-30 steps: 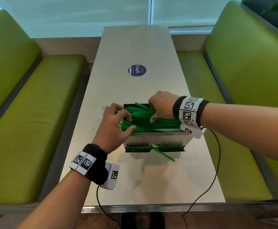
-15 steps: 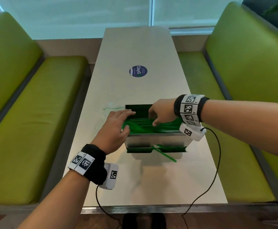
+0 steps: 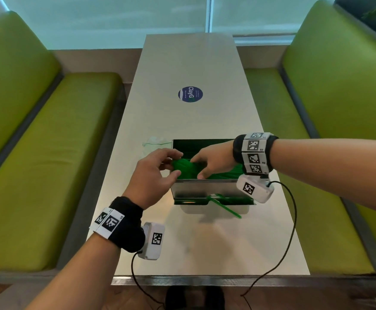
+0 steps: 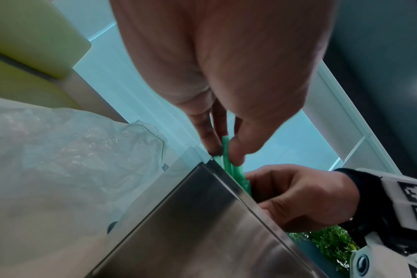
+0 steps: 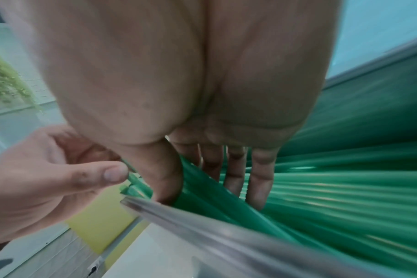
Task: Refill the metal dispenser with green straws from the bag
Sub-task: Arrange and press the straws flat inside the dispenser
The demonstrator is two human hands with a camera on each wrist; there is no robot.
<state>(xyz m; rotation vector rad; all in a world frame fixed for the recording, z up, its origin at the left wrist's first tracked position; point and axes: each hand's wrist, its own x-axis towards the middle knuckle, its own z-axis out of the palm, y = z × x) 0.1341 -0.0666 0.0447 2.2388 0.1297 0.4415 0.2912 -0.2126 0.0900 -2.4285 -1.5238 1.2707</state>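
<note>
Fingers of the left hand (image 3: 154, 175) curl at the left end of the dispenser (image 3: 207, 187), thumb and forefinger pinching the tips of a few green straws (image 3: 185, 168) just above the box's left edge; the left wrist view shows the straw ends (image 4: 226, 152) caught between thumb and fingers right at the corner of the steel wall (image 4: 198, 216). Across from it, the right hand (image 3: 215, 161) reaches in over the open top, its fingers (image 5: 259, 180) spread and fairly straight, pressing down into the loose pile of straws (image 5: 333, 197) (the thumb sits against the near rim (image 5: 226, 238)); it does not close round any of them.

Straws fill the box from end to end, lying lengthwise, with their left tips raised above the rim. At the bottom front, the dispensing tray (image 3: 191, 201) holds more straws, and one stray straw (image 3: 225, 208) juts out at an angle over the table (image 3: 189, 57).

Just beyond the box's far left corner lies the clear plastic bag (image 3: 154, 142), crumpled flat; it looms large beside the steel wall in the left wrist view (image 4: 60, 150). A round blue sticker (image 3: 190, 94) sits farther up the table, well apart from the box. Green benches (image 3: 48, 153) flank both long edges, and bare tabletop stretches both nearer than and beyond the dispenser.
</note>
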